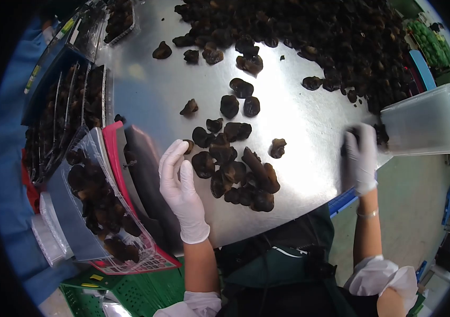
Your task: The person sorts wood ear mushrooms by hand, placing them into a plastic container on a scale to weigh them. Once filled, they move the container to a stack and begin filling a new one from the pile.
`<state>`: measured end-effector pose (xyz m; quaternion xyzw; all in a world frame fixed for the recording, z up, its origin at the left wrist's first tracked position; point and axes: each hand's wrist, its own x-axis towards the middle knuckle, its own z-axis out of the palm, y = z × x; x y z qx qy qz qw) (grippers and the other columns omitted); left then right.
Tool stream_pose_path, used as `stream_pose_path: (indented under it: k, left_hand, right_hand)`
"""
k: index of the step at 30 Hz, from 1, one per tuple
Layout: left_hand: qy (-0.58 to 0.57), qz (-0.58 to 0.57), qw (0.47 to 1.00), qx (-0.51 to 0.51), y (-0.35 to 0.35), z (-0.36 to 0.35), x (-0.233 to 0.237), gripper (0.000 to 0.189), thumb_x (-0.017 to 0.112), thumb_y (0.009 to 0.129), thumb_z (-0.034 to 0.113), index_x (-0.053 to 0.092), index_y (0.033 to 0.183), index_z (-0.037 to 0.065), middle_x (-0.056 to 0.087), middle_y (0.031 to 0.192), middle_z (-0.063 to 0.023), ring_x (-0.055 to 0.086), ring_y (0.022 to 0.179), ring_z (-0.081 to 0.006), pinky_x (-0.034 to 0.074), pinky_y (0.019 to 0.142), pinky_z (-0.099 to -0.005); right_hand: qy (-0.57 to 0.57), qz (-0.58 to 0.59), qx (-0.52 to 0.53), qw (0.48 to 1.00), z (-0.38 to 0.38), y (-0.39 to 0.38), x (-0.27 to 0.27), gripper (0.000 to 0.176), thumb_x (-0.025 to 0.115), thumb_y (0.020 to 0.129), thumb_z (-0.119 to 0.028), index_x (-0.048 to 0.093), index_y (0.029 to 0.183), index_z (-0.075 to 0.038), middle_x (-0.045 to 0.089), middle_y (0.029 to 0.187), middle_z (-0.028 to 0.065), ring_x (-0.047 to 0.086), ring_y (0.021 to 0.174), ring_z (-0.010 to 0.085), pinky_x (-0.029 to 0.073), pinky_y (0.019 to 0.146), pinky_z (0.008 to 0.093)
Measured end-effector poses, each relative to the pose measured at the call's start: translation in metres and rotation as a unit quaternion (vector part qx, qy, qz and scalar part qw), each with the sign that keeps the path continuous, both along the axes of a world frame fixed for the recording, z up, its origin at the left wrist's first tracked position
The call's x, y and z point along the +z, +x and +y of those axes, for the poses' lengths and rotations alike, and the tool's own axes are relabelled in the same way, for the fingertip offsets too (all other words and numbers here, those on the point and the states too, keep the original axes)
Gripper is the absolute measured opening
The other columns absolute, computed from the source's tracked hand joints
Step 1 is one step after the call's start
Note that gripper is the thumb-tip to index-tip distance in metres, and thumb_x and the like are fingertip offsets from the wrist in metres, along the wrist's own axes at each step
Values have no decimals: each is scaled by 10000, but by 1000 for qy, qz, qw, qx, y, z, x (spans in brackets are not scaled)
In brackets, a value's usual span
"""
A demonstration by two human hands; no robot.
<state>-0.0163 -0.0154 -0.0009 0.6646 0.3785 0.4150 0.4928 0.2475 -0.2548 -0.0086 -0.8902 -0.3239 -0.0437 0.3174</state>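
Observation:
Several dark brown wood ear mushrooms lie in a loose cluster on the metal table. My left hand, in a white glove, rests at the cluster's left side with thumb and fingers apart. Its fingertips are beside a small wood ear piece, and I cannot make out whether they touch it. Farther right, my gloved right hand is blurred by motion, its fingers curled around a dark wood ear mushroom that is smeared too. A single wood ear sits between the cluster and that hand.
A large heap of wood ears covers the table's far side. Stacked clear plastic trays stand at the right edge. On the left are a filled plastic tray on a pink-edged scale, and more filled packs. A green crate is below.

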Motion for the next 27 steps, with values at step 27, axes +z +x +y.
stream_pose_path:
  k: [27]
  left_hand:
    - [-1, -1, 1000, -16, 4, -1, -6, 259, 536, 990, 35, 652, 1214, -24, 627, 1269, -112, 589, 1194, -200, 438, 1078, -343]
  right_hand:
    - [79, 71, 239, 965, 50, -69, 18, 420, 584, 913, -29, 555, 1331, 1, 551, 1359, 220, 525, 1254, 379, 406, 1095, 437]
